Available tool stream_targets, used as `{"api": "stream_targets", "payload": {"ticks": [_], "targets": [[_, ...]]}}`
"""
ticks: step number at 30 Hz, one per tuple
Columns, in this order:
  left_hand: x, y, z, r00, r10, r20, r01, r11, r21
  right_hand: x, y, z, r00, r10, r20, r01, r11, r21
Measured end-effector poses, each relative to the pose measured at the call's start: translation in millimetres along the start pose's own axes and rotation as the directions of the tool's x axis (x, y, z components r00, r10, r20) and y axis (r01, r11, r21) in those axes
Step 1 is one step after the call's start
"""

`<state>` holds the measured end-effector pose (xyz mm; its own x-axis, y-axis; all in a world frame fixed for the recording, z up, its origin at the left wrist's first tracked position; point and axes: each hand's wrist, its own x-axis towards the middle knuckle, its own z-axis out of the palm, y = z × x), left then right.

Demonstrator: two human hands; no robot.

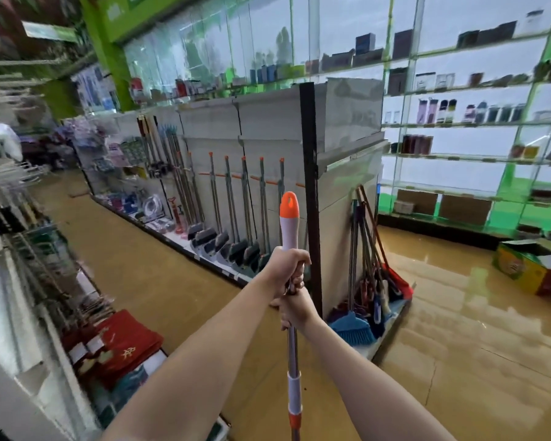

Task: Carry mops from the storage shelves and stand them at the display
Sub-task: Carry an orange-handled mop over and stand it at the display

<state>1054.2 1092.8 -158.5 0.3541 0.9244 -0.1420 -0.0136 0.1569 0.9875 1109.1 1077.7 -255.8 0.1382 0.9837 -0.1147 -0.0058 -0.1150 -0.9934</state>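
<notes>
Both hands are gripping one mop handle (289, 230) held upright in front of the body: the left hand (287, 268) is wrapping its fingers round the shaft just under the white-and-orange grip, and the right hand (295, 310) is clasping the metal shaft directly below, the two touching. Beyond them, a row of mops (236, 218) is standing along the grey display panel (268, 128), with brooms (368, 275) leaning round the corner past the black post (309, 192). To my eye the carry is partway done; keeping the pole vertical and steering it left of that post should be letting it slot beside the standing row without knocking a neighbour. The mop's head is dropping out of the bottom edge, so its type is unclear. Left-hand racks are blurring badly, and goods on the far glass shelves (458, 122) are too small to identify.
</notes>
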Motion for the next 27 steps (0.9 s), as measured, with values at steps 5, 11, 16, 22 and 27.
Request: {"api": "stream_targets", "payload": {"ticks": [5, 11, 16, 22, 27], "targets": [[60, 0, 3, 1.000, -0.010, 0.016, 0.010, 1.000, 0.018, 58, 3, -17, 0.999, 0.033, 0.011, -0.033, 0.999, 0.000], [147, 2, -9, 0.998, -0.055, 0.017, 0.055, 0.998, 0.005, 136, -1, -24, 0.997, 0.076, 0.021, -0.077, 0.997, 0.033], [221, 8, -34, 0.997, -0.067, 0.049, 0.068, 0.998, -0.009, 209, -7, -16, 0.994, 0.113, 0.011, -0.114, 0.991, 0.067], [305, 34, -93, 0.999, -0.051, -0.009, 0.050, 0.997, -0.061, 307, -35, 22, 0.994, 0.104, 0.036, -0.103, 0.995, -0.007], [352, 52, -144, 0.999, -0.019, -0.026, 0.017, 0.998, -0.068, 371, -49, 58, 0.999, 0.034, 0.030, -0.030, 0.992, -0.123]]}}
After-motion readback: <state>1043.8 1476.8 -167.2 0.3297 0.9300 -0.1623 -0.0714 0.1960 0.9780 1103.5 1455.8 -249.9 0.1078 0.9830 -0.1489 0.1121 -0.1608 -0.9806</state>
